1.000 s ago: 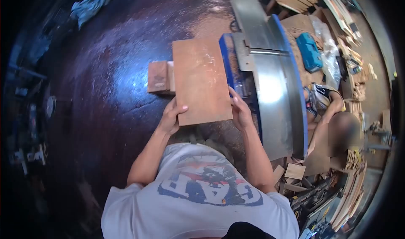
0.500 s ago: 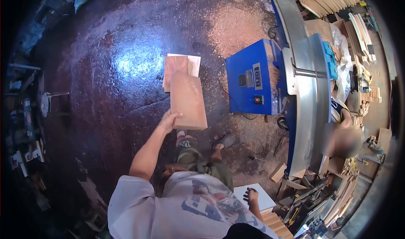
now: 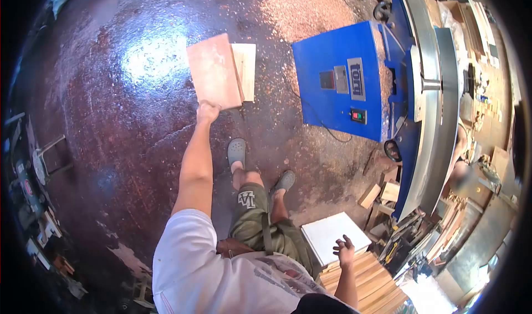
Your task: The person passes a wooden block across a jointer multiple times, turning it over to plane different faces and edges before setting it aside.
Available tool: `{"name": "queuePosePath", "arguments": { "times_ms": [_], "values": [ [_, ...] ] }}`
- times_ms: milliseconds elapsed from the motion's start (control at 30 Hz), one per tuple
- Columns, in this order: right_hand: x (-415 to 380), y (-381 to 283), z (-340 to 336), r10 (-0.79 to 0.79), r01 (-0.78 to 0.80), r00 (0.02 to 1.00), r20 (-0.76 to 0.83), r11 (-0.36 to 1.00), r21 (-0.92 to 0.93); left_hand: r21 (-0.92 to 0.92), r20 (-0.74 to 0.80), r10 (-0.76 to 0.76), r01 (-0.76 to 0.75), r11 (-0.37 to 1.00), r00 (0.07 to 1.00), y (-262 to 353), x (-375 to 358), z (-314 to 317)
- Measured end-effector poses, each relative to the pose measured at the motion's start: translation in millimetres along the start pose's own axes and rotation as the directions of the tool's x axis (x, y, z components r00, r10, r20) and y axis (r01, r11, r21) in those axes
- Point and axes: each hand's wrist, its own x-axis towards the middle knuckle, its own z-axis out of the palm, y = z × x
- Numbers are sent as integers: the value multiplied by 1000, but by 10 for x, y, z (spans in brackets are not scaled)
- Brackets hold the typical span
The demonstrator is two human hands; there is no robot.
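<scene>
My left hand (image 3: 208, 112) grips the near edge of a reddish-brown wooden board (image 3: 212, 73), with the arm stretched forward. In this view the board overlaps a small stack on the floor, where a paler board (image 3: 245, 70) shows at the right. Much of the stack is hidden behind the held board. My right hand (image 3: 344, 249) hangs low at my right side with its fingers spread and nothing in them. Behind it lies a white panel (image 3: 332, 233) on top of a pile of wooden strips (image 3: 368, 283).
A blue woodworking machine (image 3: 338, 84) with a long metal bed (image 3: 429, 114) stands to the right. Wood shavings (image 3: 310, 9) cover the floor near it. Offcuts (image 3: 377, 195) lie below the bed. Another person (image 3: 461, 142) is partly visible beyond it. A stool (image 3: 41, 164) stands far left.
My left hand has carried the board forward and left, away from my body and over the stack. My right hand still hangs over the white panel. The whole view has shifted.
</scene>
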Motion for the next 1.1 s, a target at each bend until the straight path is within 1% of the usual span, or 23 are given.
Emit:
{"name": "queuePosePath", "arguments": {
  "times_ms": [100,133,200,233,267,300,333,367,433,467,500,567,633,700,733,767,833,867,900,933,967,1033,1100],
  "values": [
    [-168,272,-3,50,-49,998,-29,998,40,209,-105,103,-79,975,989,-7,-44,119],
    [-205,416,8,59,-58,998,-25,997,41,137,-102,136,-121,983,985,-32,-95,86],
    [-282,796,108,86,-85,996,-12,994,64,115,-26,136,-132,985,990,-41,-325,-33],
    [-351,930,195,117,-115,993,-31,990,84,212,12,207,-205,956,978,-211,-268,40],
    [-439,965,298,163,-165,986,34,982,96,315,81,175,-192,929,981,-216,-396,-25],
    [-579,1020,432,173,-174,985,23,973,150,345,127,188,-221,912,974,-150,-627,-82],
    [-645,1166,526,137,-137,991,3,989,55,338,84,335,-343,876,939,-378,-628,65],
    [-624,1466,656,113,-113,993,-29,994,16,263,220,365,-415,871,905,-555,-519,139],
    [-760,1643,870,116,-113,990,-78,992,49,456,297,460,-548,702,836,-682,-570,217],
    [-802,1737,958,95,-90,988,-122,995,47,390,335,417,-527,755,845,-509,-968,102],
    [-898,1719,1008,168,-135,979,-117,960,245,479,438,408,-592,649,801,-553,-870,154],
    [-739,2270,1371,159,-83,961,-227,946,313,561,486,354,-596,575,799,-339,-1280,91],
    [-818,2334,1444,187,-68,905,-382,950,305,464,543,337,-609,644,769,-160,-1384,134],
    [-857,2449,1397,364,-137,859,-360,841,523,447,518,257,-514,732,816,220,-1821,119],
    [-757,2650,1539,440,-172,807,-394,813,556,481,484,225,-472,739,846,778,-3048,-31],
    [-740,2779,1558,568,-192,768,-297,645,740,344,591,299,-569,747,749,635,-2329,34],
    [-666,3047,1519,720,-177,693,-33,214,961,206,692,441,-742,638,572,776,-1982,83],
    [-580,3284,1551,753,-126,657,38,60,990,316,630,371,-662,679,682,1030,-2358,53],
    [-498,3551,1621,775,-72,622,116,-91,993,417,549,298,-564,712,781,1248,-3174,19],
    [-416,3803,1716,781,-14,590,205,-244,970,499,495,284,-537,680,821,1336,-3277,94],
    [-363,4065,1762,793,-24,546,271,-309,951,572,439,281,-507,645,853,1453,-3381,144],
    [-147,4595,1907,782,-33,466,414,-453,891,661,466,238,-514,547,852,1572,-3426,335],
    [168,5106,2289,811,9,389,436,-477,879,716,537,256,-595,365,804,1777,-3953,508]
  ]
}}
